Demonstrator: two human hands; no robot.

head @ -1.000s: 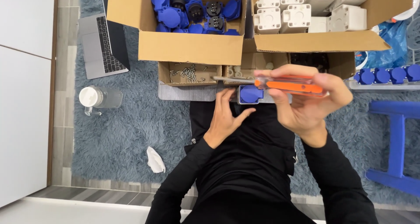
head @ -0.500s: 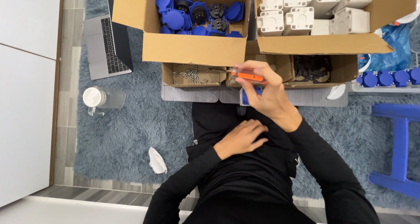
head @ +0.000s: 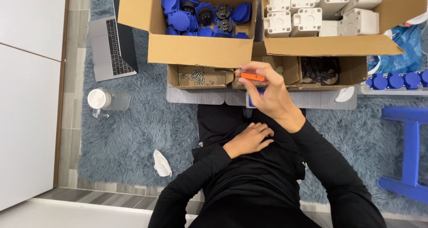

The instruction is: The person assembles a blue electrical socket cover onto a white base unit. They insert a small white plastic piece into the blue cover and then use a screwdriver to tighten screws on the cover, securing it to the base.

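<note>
Bright, even overhead light; soft shadows; sharp focus; no glare; slight wide-angle distortion.

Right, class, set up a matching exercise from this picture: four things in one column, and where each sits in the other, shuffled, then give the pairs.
Things
1. orange-handled screwdriver
2. blue socket covers
3. laptop
4. left hand

Places
A. open on the rug, to the left of the boxes
B. piled in the left big cardboard box
C. resting on the person's lap
D. held in the right hand, tip towards the small box of screws

Pairs: 1-D, 2-B, 3-A, 4-C
</note>
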